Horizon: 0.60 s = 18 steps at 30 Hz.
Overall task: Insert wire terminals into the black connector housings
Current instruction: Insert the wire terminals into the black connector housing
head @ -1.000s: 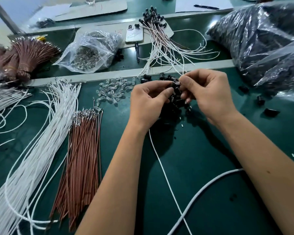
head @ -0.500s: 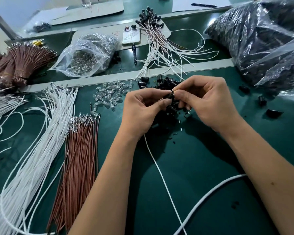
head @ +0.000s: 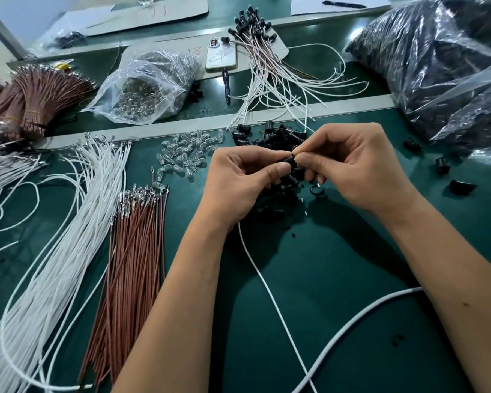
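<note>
Now, vs 0.5 s ago, hands sit tighter together: left hand (head: 248, 180) pinches black housing (head: 291, 162), white wire (head: 270, 290) trailing below; right hand (head: 349, 165) pinches at its tip, terminal prob. seating. Clear bag (head: 148, 89) holds shiny bits w/ glints; dark bags (head: 437, 66) far right, contents unclear.

Red marks on the cardboard sheet (head: 153, 12) are not legible.
</note>
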Motion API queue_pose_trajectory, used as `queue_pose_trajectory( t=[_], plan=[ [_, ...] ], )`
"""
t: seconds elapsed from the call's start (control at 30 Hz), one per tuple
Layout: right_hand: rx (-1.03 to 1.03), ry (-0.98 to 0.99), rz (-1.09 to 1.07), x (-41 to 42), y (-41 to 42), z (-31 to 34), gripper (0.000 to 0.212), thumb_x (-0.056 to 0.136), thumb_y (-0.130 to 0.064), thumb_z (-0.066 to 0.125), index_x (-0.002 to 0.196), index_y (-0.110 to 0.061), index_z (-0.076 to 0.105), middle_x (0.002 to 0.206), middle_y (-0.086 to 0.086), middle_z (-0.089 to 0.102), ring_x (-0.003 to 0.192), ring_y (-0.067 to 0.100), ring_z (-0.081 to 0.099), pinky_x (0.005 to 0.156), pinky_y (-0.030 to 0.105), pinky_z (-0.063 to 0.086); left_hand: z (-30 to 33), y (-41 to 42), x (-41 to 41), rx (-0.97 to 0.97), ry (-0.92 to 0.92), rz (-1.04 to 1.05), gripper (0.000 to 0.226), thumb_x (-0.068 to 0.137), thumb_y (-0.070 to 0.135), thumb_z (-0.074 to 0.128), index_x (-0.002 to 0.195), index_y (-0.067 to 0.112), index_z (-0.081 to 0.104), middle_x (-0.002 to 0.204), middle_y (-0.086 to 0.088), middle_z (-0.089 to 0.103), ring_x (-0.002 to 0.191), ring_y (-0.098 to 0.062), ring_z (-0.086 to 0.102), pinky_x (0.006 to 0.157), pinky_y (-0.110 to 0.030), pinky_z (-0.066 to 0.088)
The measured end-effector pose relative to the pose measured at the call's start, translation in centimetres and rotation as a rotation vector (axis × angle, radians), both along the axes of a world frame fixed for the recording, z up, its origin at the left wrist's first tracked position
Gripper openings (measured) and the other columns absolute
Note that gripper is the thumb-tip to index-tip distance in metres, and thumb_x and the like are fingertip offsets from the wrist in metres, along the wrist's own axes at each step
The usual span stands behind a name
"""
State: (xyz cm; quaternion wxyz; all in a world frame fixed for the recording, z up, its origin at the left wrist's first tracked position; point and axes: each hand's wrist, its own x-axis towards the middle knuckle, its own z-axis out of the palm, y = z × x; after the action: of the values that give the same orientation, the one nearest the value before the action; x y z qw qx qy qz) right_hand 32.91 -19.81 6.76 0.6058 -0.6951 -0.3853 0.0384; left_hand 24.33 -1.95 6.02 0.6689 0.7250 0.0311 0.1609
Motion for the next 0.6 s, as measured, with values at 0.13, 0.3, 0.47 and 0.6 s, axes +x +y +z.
queue_pose_trajectory(
  t=[0.13, 0.3, 0.47, 0.6],
  plan=[
    [0.076, 0.067, 0.024, -0.29, 0.39, -0.08, 0.006, 0.089, 0.000, 0.078, 0.094, 0.000, 0.074, 0.070, 0.014, 0.072, 0.056, 0.020, 0.066, 0.054, 0.026, 0.054, 0.31, 0.24, -0.22, -0.019, -0.003, -0.007, 0.018, 0.081, -0.002, 0.080, 0.098, 0.002, 0.077, 0.082, -0.025, 0.074, 0.066, -0.021, 0.061, 0.063, -0.025, 0.051],
    [0.159, 0.271, 0.017, -0.44, 0.54, -0.09, 0.012, 0.087, -0.013, 0.079, 0.095, -0.006, 0.074, 0.072, 0.011, 0.073, 0.055, 0.023, 0.068, 0.050, 0.025, 0.054, 0.71, 0.11, -0.39, -0.028, -0.056, -0.008, 0.021, 0.080, -0.004, 0.079, 0.100, 0.004, 0.076, 0.087, -0.016, 0.077, 0.077, -0.021, 0.069, 0.075, -0.032, 0.057],
    [0.156, 0.333, 0.038, -0.45, 0.52, -0.11, 0.003, 0.086, -0.015, 0.079, 0.086, -0.012, 0.078, 0.070, 0.011, 0.073, 0.054, 0.021, 0.068, 0.049, 0.023, 0.054, 0.71, 0.05, -0.44, 0.005, -0.074, 0.010, 0.024, 0.079, -0.005, 0.081, 0.100, 0.006, 0.077, 0.086, -0.010, 0.078, 0.078, -0.016, 0.072, 0.077, -0.028, 0.059],
    [0.150, 0.293, 0.054, -0.73, 0.48, 0.01, 0.005, 0.087, -0.011, 0.078, 0.087, -0.008, 0.073, 0.071, 0.012, 0.073, 0.055, 0.022, 0.070, 0.050, 0.023, 0.054, 0.74, 0.06, -0.48, -0.018, -0.056, 0.007, 0.022, 0.079, -0.004, 0.081, 0.097, 0.006, 0.077, 0.084, -0.010, 0.077, 0.074, -0.015, 0.070, 0.073, -0.027, 0.058]
  ],
)
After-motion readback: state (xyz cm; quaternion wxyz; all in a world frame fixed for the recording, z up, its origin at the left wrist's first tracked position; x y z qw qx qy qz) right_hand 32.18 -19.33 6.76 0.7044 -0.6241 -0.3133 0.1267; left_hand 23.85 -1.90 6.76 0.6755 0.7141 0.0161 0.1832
